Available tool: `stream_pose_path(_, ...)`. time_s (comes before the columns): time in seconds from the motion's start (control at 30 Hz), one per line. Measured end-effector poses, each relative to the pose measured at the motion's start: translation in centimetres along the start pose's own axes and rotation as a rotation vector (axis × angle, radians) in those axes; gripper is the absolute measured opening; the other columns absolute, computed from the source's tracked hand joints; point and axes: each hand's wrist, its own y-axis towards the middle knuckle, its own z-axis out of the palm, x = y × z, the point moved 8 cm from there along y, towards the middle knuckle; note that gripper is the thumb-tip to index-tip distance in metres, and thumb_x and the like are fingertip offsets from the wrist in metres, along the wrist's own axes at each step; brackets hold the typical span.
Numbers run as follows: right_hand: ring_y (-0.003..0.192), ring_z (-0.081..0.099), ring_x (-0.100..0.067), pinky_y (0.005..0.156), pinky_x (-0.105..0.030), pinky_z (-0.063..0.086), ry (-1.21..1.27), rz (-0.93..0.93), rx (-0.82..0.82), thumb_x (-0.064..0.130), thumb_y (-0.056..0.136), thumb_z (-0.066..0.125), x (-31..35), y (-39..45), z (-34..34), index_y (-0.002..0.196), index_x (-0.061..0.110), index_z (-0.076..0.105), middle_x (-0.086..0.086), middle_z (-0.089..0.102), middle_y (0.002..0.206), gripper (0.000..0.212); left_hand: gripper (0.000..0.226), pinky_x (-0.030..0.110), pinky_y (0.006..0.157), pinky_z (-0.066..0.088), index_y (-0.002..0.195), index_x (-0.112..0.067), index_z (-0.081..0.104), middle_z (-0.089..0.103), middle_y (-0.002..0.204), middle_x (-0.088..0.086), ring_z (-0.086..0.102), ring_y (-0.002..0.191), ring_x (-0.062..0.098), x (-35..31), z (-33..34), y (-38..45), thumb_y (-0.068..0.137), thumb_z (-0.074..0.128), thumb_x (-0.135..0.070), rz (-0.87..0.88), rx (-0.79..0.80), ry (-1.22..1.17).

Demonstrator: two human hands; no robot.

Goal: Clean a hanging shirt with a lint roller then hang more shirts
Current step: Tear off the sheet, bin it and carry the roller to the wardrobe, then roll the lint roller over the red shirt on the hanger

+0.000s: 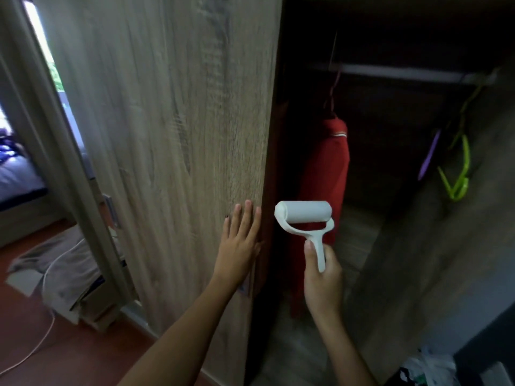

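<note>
One wardrobe door [172,140], left hand [239,243] flat against its edge, grip spread. Right hand [323,277], grip wrapped round one white lint roller [305,221], just before one red shirt [323,196] hanging from the rail [395,72]. Two bare hangers: purple hanger [429,156], green hanger [459,168].

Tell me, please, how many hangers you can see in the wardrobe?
3: one carrying the red shirt on the rail, a purple hanger and a green hanger at the right. More may be hidden.

White cable [44,277] over grey cloth [64,271]
</note>
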Motion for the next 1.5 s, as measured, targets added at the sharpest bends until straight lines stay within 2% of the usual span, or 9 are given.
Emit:
stream_pose_path(0.2,0.051,0.043,-0.005,0.053,-0.024,0.036,-0.043,0.071,0.03,0.039,0.096,0.05,-1.7,0.4,4.4,0.073,0.017,0.055,0.006,0.046,0.058,0.032,0.091,0.055,0.112,0.029,0.152,-0.015,-0.01,-0.013,0.16,0.007,0.0,0.148,0.034,4.9,-0.3,0.4,0.092,0.058,-0.022,-0.072,0.013,-0.099)
stream_pose_path(0.43,0.049,0.047,-0.002,0.049,-0.016,0.035,-0.085,0.031,0.062,0.039,0.096,0.05,-1.3,0.2,7.3,0.068,0.03,0.05,0.015,0.053,0.053,0.029,0.077,0.052,0.115,0.025,0.151,-0.012,-0.012,-0.006,0.16,0.015,-0.002,0.147,0.036,10.3,-0.3,0.9,0.093,0.039,-0.017,-0.087,0.039,-0.092)
stream_pose_path(0.53,0.052,0.052,-0.002,0.054,-0.022,0.038,-0.1,0.019,0.062,0.037,0.096,0.051,-1.2,0.6,8.2,0.07,0.031,0.051,0.018,0.058,0.057,0.027,0.067,0.045,0.117,0.018,0.152,-0.012,-0.006,-0.002,0.159,0.014,-0.001,0.147,0.034,12.2,-0.8,1.1,0.097,0.032,-0.022,-0.076,0.011,-0.117)
stream_pose_path(0.73,0.053,0.052,-0.001,0.055,-0.022,0.037,-0.126,0.025,0.1,0.04,0.097,0.049,-1.2,0.2,10.7,0.076,0.024,0.056,0.016,0.058,0.057,0.027,0.064,0.047,0.117,0.022,0.151,-0.006,-0.002,0.004,0.158,0.021,0.005,0.146,0.038,15.0,-0.9,1.4,0.098,0.029,-0.024,-0.11,0.016,-0.116)
stream_pose_path(0.97,0.054,0.051,-0.002,0.054,-0.021,0.037,-0.139,0.029,0.065,0.039,0.097,0.048,-1.1,0.2,11.7,0.08,0.022,0.058,0.007,0.053,0.057,0.026,0.071,0.048,0.117,0.021,0.151,-0.01,-0.003,-0.004,0.159,0.014,-0.001,0.147,0.034,17.2,-1.4,1.7,0.099,0.046,-0.017,-0.116,0.026,-0.152)
stream_pose_path(1.07,0.055,0.051,-0.007,0.054,-0.024,0.037,-0.153,0.036,0.053,0.039,0.097,0.048,-1.1,0.2,12.1,0.082,0.017,0.059,0.006,0.053,0.058,0.028,0.071,0.049,0.117,0.021,0.151,-0.011,-0.003,-0.005,0.159,0.014,-0.003,0.147,0.033,18.1,-1.6,1.8,0.099,0.045,-0.019,-0.122,0.039,-0.15)
stream_pose_path(1.23,0.056,0.052,0.0,0.053,-0.017,0.035,-0.174,0.041,0.036,0.037,0.098,0.047,-1.1,-0.4,12.5,0.082,0.021,0.057,0.008,0.053,0.059,0.024,0.07,0.05,0.117,0.021,0.151,-0.009,-0.005,-0.007,0.159,0.015,-0.004,0.147,0.035,19.6,-1.6,2.0,0.099,0.039,-0.022,-0.114,0.057,-0.141)
stream_pose_path(1.43,0.051,0.051,0.003,0.05,-0.012,0.037,-0.129,0.073,-0.027,0.038,0.098,0.047,-0.6,-1.8,10.6,0.074,0.027,0.053,0.021,0.057,0.055,0.027,0.071,0.052,0.117,0.017,0.15,0.001,0.004,0.0,0.157,0.024,-0.002,0.145,0.041,21.4,-1.3,2.4,0.096,0.048,-0.01,-0.117,0.037,-0.127)
stream_pose_path(1.5,0.05,0.049,0.001,0.05,-0.012,0.037,-0.134,0.068,-0.075,0.038,0.097,0.048,-0.3,-1.8,9.2,0.073,0.026,0.053,0.017,0.055,0.053,0.027,0.071,0.052,0.117,0.016,0.15,0.0,0.002,-0.001,0.158,0.024,-0.002,0.145,0.041,21.9,-1.1,2.3,0.096,0.048,-0.009,-0.127,0.019,-0.131)
